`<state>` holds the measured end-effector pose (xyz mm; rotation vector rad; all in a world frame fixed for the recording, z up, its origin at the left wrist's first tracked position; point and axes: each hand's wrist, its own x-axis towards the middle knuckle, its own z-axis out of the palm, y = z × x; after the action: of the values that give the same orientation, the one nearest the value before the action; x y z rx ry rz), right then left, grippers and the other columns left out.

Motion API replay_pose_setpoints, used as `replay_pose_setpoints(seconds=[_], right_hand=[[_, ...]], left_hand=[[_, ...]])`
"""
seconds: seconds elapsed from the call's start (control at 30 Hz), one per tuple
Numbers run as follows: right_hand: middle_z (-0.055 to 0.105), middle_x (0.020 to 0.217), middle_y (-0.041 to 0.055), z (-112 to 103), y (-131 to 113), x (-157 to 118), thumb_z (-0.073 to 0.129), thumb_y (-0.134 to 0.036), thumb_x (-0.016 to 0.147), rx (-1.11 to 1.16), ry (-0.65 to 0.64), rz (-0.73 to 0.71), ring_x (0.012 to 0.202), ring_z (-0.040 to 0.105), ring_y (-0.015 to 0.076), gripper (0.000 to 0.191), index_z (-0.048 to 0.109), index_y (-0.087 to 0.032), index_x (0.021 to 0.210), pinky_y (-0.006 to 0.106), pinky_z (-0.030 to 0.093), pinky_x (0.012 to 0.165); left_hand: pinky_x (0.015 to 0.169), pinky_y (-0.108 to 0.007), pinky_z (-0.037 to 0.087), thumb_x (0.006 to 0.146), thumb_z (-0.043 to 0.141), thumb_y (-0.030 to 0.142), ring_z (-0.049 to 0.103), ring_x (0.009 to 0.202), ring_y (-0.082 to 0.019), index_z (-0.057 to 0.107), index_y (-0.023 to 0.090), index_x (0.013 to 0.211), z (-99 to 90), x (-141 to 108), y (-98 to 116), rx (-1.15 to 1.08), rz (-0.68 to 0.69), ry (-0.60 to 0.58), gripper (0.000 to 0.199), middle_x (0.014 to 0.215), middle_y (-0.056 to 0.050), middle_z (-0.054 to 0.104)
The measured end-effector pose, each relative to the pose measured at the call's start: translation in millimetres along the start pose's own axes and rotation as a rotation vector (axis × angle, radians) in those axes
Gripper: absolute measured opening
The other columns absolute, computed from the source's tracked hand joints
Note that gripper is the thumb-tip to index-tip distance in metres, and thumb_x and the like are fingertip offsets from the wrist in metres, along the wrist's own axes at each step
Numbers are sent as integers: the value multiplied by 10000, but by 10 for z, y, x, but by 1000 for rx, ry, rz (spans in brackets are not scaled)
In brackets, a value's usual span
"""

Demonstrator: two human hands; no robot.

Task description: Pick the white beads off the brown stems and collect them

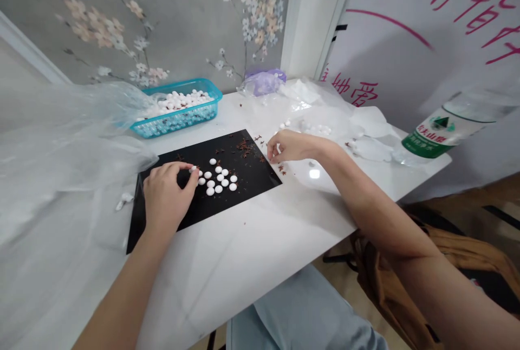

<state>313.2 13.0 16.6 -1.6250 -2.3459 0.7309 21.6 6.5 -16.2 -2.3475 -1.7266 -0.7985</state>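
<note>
My left hand (168, 190) is over the left part of a black mat (239, 203), its thumb and forefinger closed on a small white piece (194, 168). Just right of those fingertips lie several round white pieces (218, 189) in a loose cluster. Reddish-brown star-shaped bits (244, 147) are scattered on the mat's upper right part. My right hand (289, 146) rests beside the mat's right edge with its fingers curled and pinched together; what is between them, if anything, is too small to make out. More brown bits lie under and near it.
A blue basket (176, 129) of white pieces stands behind the mat. Clear plastic (73, 176) covers the left side. Behind my right hand are a purple bag (266, 82) and more plastic; a large bottle (436, 130) lies tilted at the right.
</note>
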Motion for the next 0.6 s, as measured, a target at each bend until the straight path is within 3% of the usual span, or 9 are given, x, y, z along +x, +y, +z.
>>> replay_pose_setpoints(seconds=[0.2,0.3,0.4,0.6], right_hand=[[645,691,19,19,6,23,535,-74,673,-25,34,-35,605,537,103,158,658,-150,735,210,399,582],[649,698,18,34,-16,30,510,-65,677,-34,82,-101,596,528,99,181,657,-148,742,216,397,606],[648,708,22,51,-46,33,499,-70,685,-13,127,-140,593,517,94,171,649,-142,726,216,389,610],[622,709,22,99,-133,43,504,-75,708,20,237,-194,590,480,87,129,619,-133,712,215,372,614]], left_hand=[[816,-415,406,813,484,423,566,957,-302,639,197,911,19,30,-15,-12,-61,-41,291,1022,-98,665],[919,-425,363,852,432,426,531,1068,-287,611,209,1079,36,56,24,-39,58,-52,361,1151,-89,628],[1036,-487,235,895,358,418,431,1217,-271,555,265,1208,69,63,67,-37,235,-156,400,1298,-66,545],[1062,-580,118,915,292,418,395,1255,-281,568,262,1216,107,147,114,31,354,-261,438,1327,-67,524]])
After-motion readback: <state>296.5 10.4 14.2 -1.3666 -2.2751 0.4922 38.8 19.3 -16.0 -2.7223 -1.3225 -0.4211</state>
